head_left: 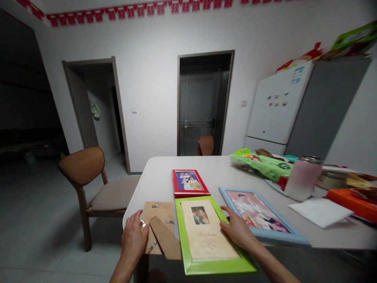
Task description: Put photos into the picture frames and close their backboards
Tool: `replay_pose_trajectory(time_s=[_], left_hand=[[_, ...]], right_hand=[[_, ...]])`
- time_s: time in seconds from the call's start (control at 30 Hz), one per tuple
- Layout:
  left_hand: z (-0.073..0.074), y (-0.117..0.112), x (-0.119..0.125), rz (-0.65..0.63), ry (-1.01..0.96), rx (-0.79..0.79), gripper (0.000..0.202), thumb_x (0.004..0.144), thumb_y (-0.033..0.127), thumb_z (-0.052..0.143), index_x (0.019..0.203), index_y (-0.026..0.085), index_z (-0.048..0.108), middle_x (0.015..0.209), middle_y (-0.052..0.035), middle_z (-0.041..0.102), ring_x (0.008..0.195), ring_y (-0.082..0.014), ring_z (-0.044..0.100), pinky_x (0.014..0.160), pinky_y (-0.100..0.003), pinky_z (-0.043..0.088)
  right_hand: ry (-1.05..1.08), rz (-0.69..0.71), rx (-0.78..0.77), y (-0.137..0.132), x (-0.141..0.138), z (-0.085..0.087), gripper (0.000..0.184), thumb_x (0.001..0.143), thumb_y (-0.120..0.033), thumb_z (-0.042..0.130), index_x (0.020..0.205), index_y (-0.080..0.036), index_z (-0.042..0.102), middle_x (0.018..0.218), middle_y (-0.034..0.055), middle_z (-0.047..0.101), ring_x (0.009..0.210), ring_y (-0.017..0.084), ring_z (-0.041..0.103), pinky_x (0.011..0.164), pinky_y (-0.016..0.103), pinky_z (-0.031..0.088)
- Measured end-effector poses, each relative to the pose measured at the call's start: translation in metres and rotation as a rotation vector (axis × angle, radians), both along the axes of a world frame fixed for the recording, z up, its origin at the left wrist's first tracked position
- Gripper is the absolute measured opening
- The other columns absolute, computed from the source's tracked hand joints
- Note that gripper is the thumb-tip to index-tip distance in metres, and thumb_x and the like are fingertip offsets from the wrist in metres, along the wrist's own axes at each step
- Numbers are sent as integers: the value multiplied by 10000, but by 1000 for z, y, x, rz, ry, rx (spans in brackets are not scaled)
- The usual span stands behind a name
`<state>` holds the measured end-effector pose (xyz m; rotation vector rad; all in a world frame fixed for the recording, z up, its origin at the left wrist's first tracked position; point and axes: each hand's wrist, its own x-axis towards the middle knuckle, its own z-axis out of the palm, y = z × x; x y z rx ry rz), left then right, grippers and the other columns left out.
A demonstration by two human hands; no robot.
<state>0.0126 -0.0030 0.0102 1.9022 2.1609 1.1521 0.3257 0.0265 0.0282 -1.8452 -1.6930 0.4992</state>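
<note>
My left hand is at the left edge of a brown backing board, fingers bent around the edge. The board has a fold-out stand and metal clips on its upper side. My right hand grips the right side of a green picture frame, thumb on its rim. Inside that frame is a cream sheet with a small photo. Board and frame lie side by side, jutting past the table's near edge. Behind the green frame lies a red picture frame, and a light blue picture frame is to the right.
On the right of the table are a green packet, a pink bottle, white paper and an orange box. A wooden chair is at the left. A fridge stands behind at the right.
</note>
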Motion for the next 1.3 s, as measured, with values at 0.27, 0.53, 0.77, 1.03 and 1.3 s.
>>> replay_pose_trajectory(time_s=[0.27,0.53,0.77,1.03,1.3], left_hand=[[19,-33,105,-563,-66,-8,554,618,238,586,1139,139,425,1194,-101,448,1116,-238,363,960,-382,293],[44,-37,145,-697,55,68,556,564,51,448,1110,152,450,1105,-85,514,1028,-222,432,903,-358,362],[47,-29,99,-341,-296,123,507,670,114,417,1173,144,361,1046,-86,546,919,-187,528,802,-312,429],[15,-33,47,-181,-330,-85,541,679,256,438,1182,79,347,1155,-120,503,1043,-216,482,863,-311,383],[11,-38,42,-183,82,-174,506,690,263,427,1179,141,387,1115,-99,530,1029,-232,472,879,-351,339]], right_hand=[[1031,101,-244,-25,-17,29,742,624,-179,440,1298,-185,132,667,6,624,488,144,565,506,271,432],[909,162,-132,-20,-20,35,749,619,-290,573,1274,-145,238,518,-42,551,445,102,497,459,211,381],[278,28,-15,-2,-1,15,637,619,-244,482,1222,-71,370,516,-30,535,484,124,507,457,215,332],[-234,22,71,6,9,-10,509,669,-236,401,1132,-40,480,1013,154,601,885,225,567,782,291,389],[-396,89,80,9,6,-17,435,689,-218,384,1062,-45,525,971,162,611,891,230,565,794,292,390]])
